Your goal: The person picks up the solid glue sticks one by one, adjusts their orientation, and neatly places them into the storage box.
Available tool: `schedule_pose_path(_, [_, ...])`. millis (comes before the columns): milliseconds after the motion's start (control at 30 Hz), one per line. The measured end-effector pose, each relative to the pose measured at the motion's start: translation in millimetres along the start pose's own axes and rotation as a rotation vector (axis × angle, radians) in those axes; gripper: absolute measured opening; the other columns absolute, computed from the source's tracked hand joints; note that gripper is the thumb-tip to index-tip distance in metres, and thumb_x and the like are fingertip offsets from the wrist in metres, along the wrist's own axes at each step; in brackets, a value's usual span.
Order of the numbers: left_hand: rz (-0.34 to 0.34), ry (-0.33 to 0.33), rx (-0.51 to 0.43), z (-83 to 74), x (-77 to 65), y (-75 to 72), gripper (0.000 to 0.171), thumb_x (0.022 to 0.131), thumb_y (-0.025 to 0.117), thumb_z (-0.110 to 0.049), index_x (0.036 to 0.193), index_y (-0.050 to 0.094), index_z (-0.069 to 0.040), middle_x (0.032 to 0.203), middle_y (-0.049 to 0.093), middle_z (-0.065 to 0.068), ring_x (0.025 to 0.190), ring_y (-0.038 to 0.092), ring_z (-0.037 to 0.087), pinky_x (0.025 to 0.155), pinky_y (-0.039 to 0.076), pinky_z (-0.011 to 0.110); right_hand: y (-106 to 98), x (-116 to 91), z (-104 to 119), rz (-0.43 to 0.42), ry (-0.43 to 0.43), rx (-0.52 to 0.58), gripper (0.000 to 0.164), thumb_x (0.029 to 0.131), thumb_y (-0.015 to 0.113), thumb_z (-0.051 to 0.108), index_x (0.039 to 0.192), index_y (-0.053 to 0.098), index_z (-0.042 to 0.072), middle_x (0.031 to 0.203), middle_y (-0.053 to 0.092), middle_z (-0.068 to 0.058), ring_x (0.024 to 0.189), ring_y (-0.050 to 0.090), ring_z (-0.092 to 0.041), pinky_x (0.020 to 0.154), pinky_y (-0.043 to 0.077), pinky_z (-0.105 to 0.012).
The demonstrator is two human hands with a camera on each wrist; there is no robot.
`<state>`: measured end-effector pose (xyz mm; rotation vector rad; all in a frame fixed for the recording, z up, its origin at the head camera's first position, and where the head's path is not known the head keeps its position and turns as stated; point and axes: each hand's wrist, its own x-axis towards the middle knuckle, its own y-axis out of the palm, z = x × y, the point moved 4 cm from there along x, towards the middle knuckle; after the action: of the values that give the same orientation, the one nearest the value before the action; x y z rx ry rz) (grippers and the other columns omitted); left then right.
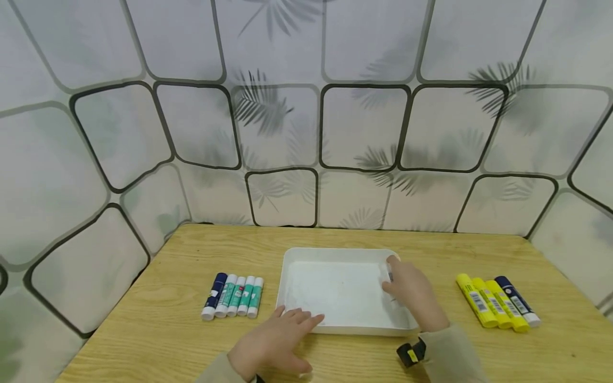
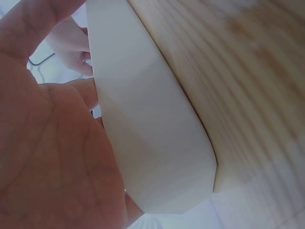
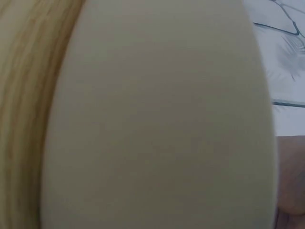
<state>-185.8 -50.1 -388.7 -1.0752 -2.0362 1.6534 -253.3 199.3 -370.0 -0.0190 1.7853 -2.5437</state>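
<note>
A shallow white tray [image 1: 342, 292] lies on the wooden table in front of me. My left hand [image 1: 278, 340] rests at its near left corner, fingers spread over the near rim. In the left wrist view, the palm of the left hand [image 2: 57, 157] is beside the outer wall of the tray [image 2: 147, 109]. My right hand [image 1: 414, 290] reaches over the tray's right side, thumb and forefinger bent round a small whitish thing [image 1: 390, 276] with a dark mark, mostly hidden by the hand. The tray's wall [image 3: 157, 114] fills most of the right wrist view.
Left of the tray lie several teal-and-white glue sticks [image 1: 237, 295] beside a navy-and-white one [image 1: 214, 296]. On the right, three yellow glue sticks [image 1: 488, 303] lie side by side with another navy-and-white stick [image 1: 517, 300]. A patterned curtain [image 1: 364, 127] stands behind the wooden table [image 1: 158, 330].
</note>
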Motion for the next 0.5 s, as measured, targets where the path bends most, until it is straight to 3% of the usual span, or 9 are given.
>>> schedule_pose_path(500, [0.0,-0.011,0.016,1.0,1.2,2.3,0.077,0.073,0.065,-0.048,0.138,0.031,-0.024,0.132,0.04,0.0,0.121,0.035,0.021,0.098,0.022,0.052,12.0,-1.9,4.8,-0.013,-0.06,-0.087,0.05,0.074,0.066,0.008,0.115,0.044,-0.009,0.08,0.059,-0.016,0.063,0.055,-0.022,0.056,0.046,-0.038])
